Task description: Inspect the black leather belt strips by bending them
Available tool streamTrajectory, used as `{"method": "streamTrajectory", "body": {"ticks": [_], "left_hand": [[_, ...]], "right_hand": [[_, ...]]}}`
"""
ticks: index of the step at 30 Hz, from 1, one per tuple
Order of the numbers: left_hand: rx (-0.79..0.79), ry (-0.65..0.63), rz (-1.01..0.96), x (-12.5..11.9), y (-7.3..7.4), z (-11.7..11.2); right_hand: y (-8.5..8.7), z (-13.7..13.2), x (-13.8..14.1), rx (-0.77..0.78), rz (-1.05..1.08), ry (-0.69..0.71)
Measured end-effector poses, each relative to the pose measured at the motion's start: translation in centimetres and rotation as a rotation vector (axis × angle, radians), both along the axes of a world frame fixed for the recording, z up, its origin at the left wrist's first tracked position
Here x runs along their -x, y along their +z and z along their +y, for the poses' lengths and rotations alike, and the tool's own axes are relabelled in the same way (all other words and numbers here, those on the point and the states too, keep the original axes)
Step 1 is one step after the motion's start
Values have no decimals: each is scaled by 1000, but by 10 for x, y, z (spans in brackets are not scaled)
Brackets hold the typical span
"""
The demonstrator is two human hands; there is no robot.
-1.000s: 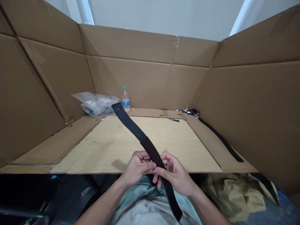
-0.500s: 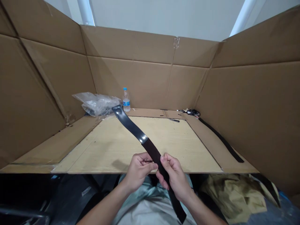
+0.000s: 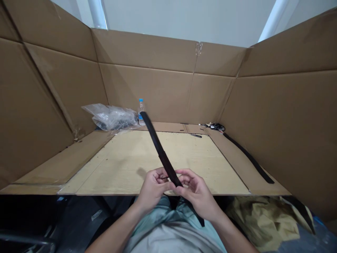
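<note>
A long dark strap (image 3: 157,144) rises from my hands toward the back of the work surface, turned nearly edge-on, and its other end hangs down past my lap. My left hand (image 3: 152,187) pinches the strap from the left at the table's front edge. My right hand (image 3: 194,192) grips it from the right, fingers curled round it. Both hands meet close together over the front edge of the pale board (image 3: 126,165).
Tall cardboard walls (image 3: 52,91) enclose the surface on three sides. A crumpled clear plastic bag (image 3: 110,117) and a small water bottle (image 3: 141,109) stand at the back left. A second dark strap (image 3: 250,158) lies along the right wall, with small dark items (image 3: 216,125) at the back.
The strap has twisted from showing its flat face to nearly edge-on, and its far end has swung right and upward. My hands have shifted their grip slightly at the same spot.
</note>
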State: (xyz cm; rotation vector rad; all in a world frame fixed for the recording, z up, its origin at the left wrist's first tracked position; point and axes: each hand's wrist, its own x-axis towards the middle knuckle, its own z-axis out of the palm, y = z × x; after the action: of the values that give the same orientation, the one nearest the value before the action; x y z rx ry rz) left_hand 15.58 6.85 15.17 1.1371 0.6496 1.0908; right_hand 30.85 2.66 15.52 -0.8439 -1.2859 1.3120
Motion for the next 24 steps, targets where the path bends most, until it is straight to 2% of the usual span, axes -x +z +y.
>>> {"method": "streamTrajectory", "body": {"ticks": [4, 6, 9, 15, 24], "left_hand": [[-6, -175, -12, 3, 4, -1], [-16, -197, -29, 4, 2, -2], [-2, -160, -21, 2, -3, -3], [17, 0, 50, 1, -9, -2], [28, 9, 57, -4, -17, -3]], "right_hand": [[-2, 0, 0, 62, -61, 92], [-2, -2, 0, 95, -60, 126], [-2, -4, -1, 105, -36, 158], [-2, -3, 2, 31, 11, 144], [-11, 1, 9, 147, -54, -28]]}}
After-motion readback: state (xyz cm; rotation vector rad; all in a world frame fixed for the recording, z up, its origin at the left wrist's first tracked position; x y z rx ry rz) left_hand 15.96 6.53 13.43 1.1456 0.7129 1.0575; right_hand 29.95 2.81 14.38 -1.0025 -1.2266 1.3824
